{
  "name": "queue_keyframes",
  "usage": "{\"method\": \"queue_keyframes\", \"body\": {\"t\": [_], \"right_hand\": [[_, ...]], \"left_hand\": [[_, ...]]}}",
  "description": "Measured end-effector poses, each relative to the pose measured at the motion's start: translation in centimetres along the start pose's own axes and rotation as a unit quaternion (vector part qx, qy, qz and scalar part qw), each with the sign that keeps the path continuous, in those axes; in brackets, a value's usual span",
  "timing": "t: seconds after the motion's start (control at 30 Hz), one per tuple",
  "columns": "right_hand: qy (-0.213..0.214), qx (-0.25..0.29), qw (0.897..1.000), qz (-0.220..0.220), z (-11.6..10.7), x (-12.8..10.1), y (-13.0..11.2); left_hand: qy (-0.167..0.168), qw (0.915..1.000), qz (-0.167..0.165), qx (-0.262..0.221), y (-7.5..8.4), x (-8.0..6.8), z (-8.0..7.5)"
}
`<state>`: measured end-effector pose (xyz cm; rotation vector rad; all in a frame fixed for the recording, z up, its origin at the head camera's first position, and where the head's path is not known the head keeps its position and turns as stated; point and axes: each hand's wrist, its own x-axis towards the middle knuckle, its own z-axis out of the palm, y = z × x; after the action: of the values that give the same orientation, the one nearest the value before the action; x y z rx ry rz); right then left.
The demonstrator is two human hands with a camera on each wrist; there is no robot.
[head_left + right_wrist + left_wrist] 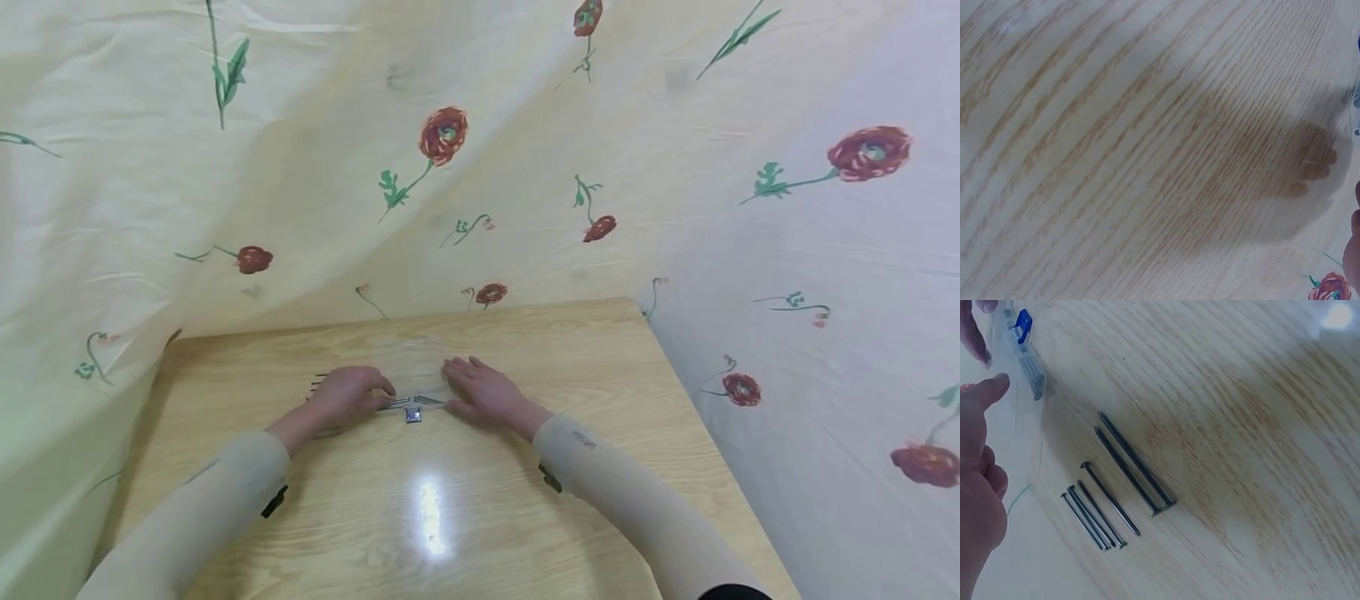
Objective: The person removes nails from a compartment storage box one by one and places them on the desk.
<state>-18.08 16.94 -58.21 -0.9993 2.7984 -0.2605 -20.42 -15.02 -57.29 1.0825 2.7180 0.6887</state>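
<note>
A clear plastic box (408,360) with a blue latch (1023,326) lies near the table's back edge. Several nails (1030,369) show through its front part. My left hand (348,396) is at the box's left end, fingers bent loosely, with the thumb (996,384) overlapping the clear plastic in the left wrist view. At the right end, my right hand (487,393) lies with fingers extended along the box. In the right wrist view only some curved fingers (1354,240) show at the edge.
Several loose dark nails (1129,469) of different lengths lie side by side on the wooden table (525,500), beneath and left of my left hand. A flower-printed cloth (315,167) hangs behind the table and along both sides. A bright light reflection marks the tabletop.
</note>
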Motion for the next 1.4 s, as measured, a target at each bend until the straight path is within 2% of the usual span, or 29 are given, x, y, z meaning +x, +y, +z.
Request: {"method": "queue_keyframes", "body": {"t": [0.13,0.33,0.6,0.9,1.2,1.4], "right_hand": [[-0.002,0.0,1.0,0.001,-0.1,0.0,0.0],[-0.011,0.001,1.0,0.008,-0.3,0.1,-0.1],[-0.008,-0.005,1.0,0.008,-0.5,0.0,-0.1],[-0.003,-0.009,1.0,-0.004,-0.4,0.0,0.0],[-0.007,-0.002,1.0,-0.001,-0.3,0.1,-0.1],[-0.005,-0.001,1.0,0.005,-0.3,0.1,-0.1]], "left_hand": [[-0.015,0.9995,0.022,0.017,0.0,0.3,0.3],[-0.016,0.9977,0.053,0.039,-0.1,0.6,0.6],[-0.038,0.996,0.062,0.053,-0.3,1.1,0.8],[-0.056,0.9955,0.049,0.059,0.1,1.6,0.7],[-0.063,0.9926,0.071,0.075,0.6,2.0,0.5],[-0.074,0.9902,0.073,0.093,0.8,2.4,0.5]]}}
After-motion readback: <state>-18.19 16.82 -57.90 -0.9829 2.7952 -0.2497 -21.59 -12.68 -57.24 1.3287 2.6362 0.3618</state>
